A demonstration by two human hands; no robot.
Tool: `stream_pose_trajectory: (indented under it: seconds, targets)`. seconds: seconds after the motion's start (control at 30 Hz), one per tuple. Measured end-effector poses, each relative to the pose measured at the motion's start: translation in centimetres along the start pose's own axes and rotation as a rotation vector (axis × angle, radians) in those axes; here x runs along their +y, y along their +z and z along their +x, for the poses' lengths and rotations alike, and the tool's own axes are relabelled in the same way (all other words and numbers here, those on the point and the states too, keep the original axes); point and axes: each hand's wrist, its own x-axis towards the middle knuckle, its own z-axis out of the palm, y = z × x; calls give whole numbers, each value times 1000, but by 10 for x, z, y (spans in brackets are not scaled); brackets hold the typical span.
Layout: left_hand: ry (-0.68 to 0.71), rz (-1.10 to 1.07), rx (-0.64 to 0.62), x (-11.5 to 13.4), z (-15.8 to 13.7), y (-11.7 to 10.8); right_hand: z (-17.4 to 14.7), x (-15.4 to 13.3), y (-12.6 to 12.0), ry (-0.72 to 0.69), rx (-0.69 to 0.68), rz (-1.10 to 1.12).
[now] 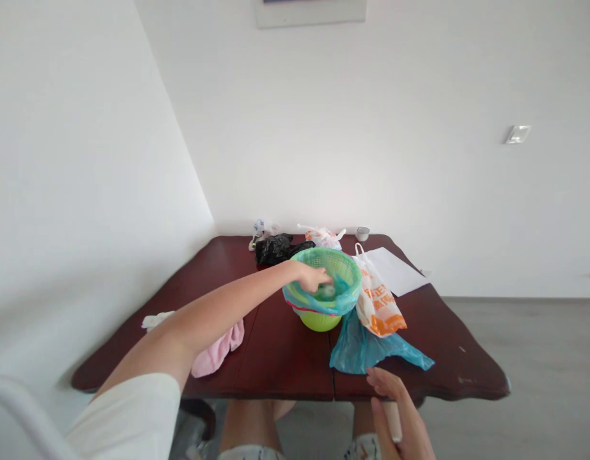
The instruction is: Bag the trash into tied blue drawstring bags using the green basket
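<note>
My left hand (314, 278) reaches into a green plastic basket (318, 321) lined with a translucent blue bag (348, 300). Its fingers look loosely bent and slightly apart, just above a pale, see-through item (326, 291) that I cannot make out. At the lower right, below the table edge, my right hand (401, 415) is open with thumb and fingers apart. A beige rounded thing (393, 423) shows between them; whether it is held is unclear. Beside the basket lie a white plastic bag with orange print (377, 303) and a flat blue plastic bag (366, 350).
The dark red table (285, 370) stands against white walls. Behind the basket are a black plastic bag (275, 249), another white printed bag (323, 237) and a small cup (362, 234). White paper (395, 269) lies right; a pink cloth (218, 351) lies under my left forearm.
</note>
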Motion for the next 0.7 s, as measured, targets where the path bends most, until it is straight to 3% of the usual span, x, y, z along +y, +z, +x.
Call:
stream_pose_trajectory:
  seconds: [0.1, 0.23, 0.33, 0.43, 0.53, 0.57, 0.6, 0.63, 0.67, 0.7]
  targets:
    - [-116, -41, -109, -13, 12, 25, 5, 13, -21, 21, -5, 29]
    - [-188, -93, -96, -12, 23, 43, 12, 29, -42, 26, -13, -4]
    - [-191, -84, -90, 0, 25, 26, 13, 41, -49, 52, -16, 2]
    - [-123, -60, -32, 10, 3, -12, 15, 52, -51, 137, 32, 56]
    - [-41, -40, 156, 1, -50, -36, 37, 57, -50, 251, 106, 150]
    - [-39, -31, 278, -8, -71, -35, 53, 57, -49, 292, 121, 197]
    - [-61, -42, 495, -20, -92, -29, 73, 57, -48, 332, 128, 249]
    - [-140, -86, 673, -33, -112, -19, 97, 57, -45, 378, 128, 308]
    - [-262, -183, 737, -46, -129, -6, 126, 57, -42, 407, 112, 367]
    - [-397, -294, 717, -58, -143, 9, 157, 58, -37, 446, 83, 404]
